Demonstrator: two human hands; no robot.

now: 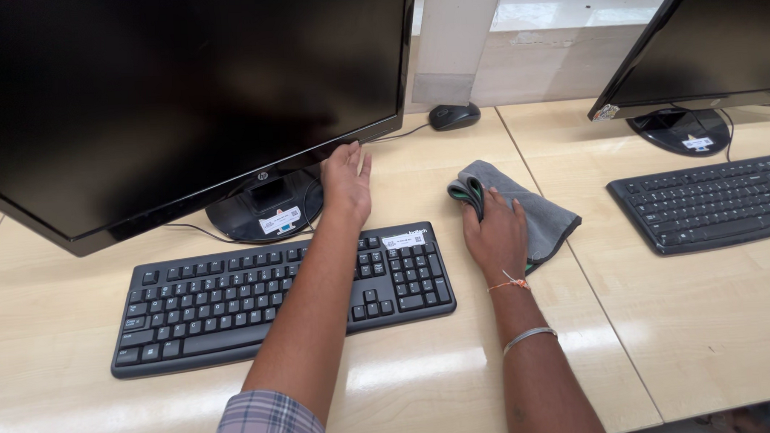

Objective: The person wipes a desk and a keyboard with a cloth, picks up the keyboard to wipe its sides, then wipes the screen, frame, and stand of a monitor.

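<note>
Pale wood counter (425, 386), glossy, lit from a window behind. Nearest, two bare forearms reaching forward, a plaid sleeve at the left elbow. Under the left arm, a black keyboard (234, 299), untouched. Right hand (495, 238) pressed flat on a grey cloth (530, 207), fingers spread, nothing clenched; cloth folded, green-edged, lying just right of the keyboard on the counter. Left hand (347, 182) further out, loosely open, fingertips touching the lower edge of the big dark monitor (176, 96), no grip closed on it. Judged from this: wiping barely begun or paused, cloth resting rather than sweeping, screen not yet reached by it. Beyond, a mouse (454, 115); far right, a second keyboard and monitor.
</note>
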